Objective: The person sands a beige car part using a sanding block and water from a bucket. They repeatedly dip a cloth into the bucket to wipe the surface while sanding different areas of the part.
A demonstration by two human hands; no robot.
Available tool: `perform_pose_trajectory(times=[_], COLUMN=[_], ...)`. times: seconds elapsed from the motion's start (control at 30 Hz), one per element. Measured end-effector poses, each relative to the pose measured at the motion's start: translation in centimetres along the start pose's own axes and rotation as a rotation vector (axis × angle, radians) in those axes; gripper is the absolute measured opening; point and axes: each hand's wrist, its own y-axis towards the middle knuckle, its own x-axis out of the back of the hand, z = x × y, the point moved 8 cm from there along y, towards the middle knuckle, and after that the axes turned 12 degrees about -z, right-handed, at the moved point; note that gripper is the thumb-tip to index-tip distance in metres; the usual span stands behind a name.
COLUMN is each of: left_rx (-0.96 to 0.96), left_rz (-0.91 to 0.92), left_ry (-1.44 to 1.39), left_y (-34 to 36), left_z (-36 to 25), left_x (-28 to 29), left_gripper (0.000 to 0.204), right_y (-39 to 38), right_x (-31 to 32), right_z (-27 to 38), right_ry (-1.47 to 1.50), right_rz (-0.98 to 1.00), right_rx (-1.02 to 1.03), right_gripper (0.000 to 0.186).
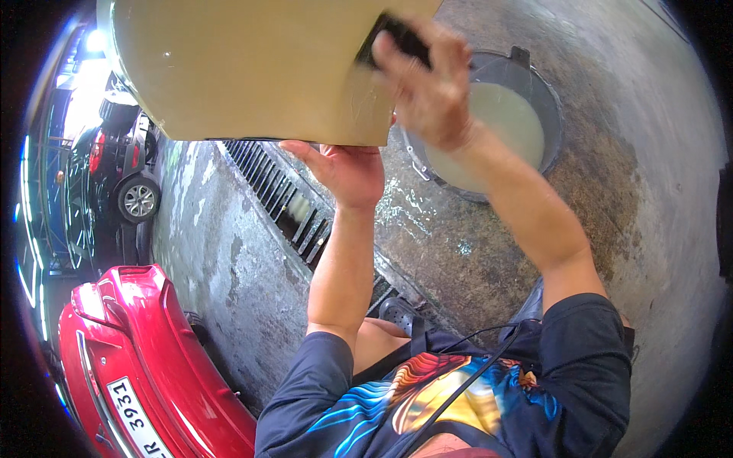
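A large tan, wet-looking car body panel (244,69) fills the upper middle. My left hand (347,169) grips its lower edge near the right corner; the thumb lies along the edge and the other fingers are mostly hidden behind it. My right hand (435,91), smeared by motion, is closed on a dark rectangular pad (397,42) at the panel's right side. Blur leaves the pad's exact kind unclear. Wet streaks show on the panel beneath it.
Right of the panel stands a round dark tub (551,114) of cloudy water. A metal floor grate (267,183) crosses the wet concrete floor (221,252). At lower left is a red car bumper (175,343); a dark car (107,168) stands beyond it.
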Motion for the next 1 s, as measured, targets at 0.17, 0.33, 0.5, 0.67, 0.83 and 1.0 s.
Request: perform_pose_trajectory(times=[0.17, 0.33, 0.5, 0.67, 0.83, 1.0], left_rx=[-0.094, -0.032, -0.129, 0.052, -0.07, -0.125], left_rz=[-0.421, -0.293, -0.453, -0.094, -0.474, -0.442], left_ry=[0.169, 0.166, 0.221, -0.017, 0.185, 0.151], left_y=[-0.5, -1.1, -1.0, -0.4, -1.1, -0.9], left_z=[-0.6, -0.4, -0.6, 0.1, -0.5, -1.0], left_x=[3.1, 1.5, 1.9, -0.7, 2.9, 2.4], left_gripper=[0.101, 0.101, 0.098, 0.099, 0.099, 0.096], right_y=[-2.1, -0.8, -1.2, 0.3, 0.6, -2.1], right_x=[0.6, 0.1, 0.1, 0.4, 0.4, 0.2], right_z=[4.1, 1.0, 3.4, 3.5, 1.4, 4.8], right_ry=[0.127, -0.012, 0.044, 0.098, -0.021, 0.155], right_rz=[0.098, 0.076, 0.077, 0.121, 0.082, 0.165], right_rx=[0.113, 0.053, 0.103, 0.149, 0.031, 0.144], right_gripper=[0.032, 0.035, 0.034, 0.035, 0.035, 0.033])
